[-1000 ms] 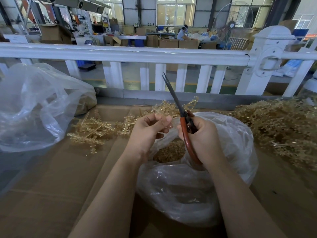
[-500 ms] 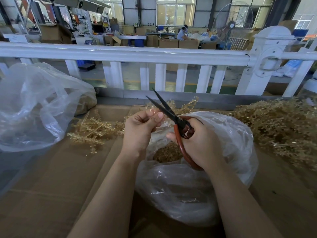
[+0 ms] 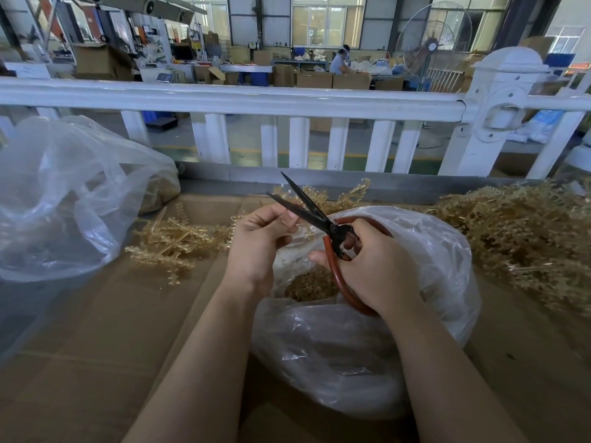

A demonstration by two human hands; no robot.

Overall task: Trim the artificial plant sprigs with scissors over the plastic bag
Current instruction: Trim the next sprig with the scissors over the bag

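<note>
My right hand [image 3: 374,266] grips red-handled scissors [image 3: 323,225] above the open clear plastic bag [image 3: 431,282]. Their black blades are spread apart and point up and left. My left hand [image 3: 259,241] pinches a thin pale golden sprig piece beside the blades; the piece is mostly hidden by my fingers. Brown trimmings [image 3: 308,284] lie inside the bag. A small heap of golden sprigs [image 3: 169,241] lies to the left on the cardboard, and a large heap of sprigs [image 3: 524,238] lies at the right.
A second clear plastic bag [image 3: 64,193], partly filled, sits at the left. The work surface is brown cardboard [image 3: 112,330]. A white railing [image 3: 256,100] runs across behind it, with a metal ledge below. Boxes, a fan and a seated person are far behind.
The scissors tilted from nearly upright and closed to leaning left with blades spread. My left hand shifted slightly left and up, still pinching the sprig piece.
</note>
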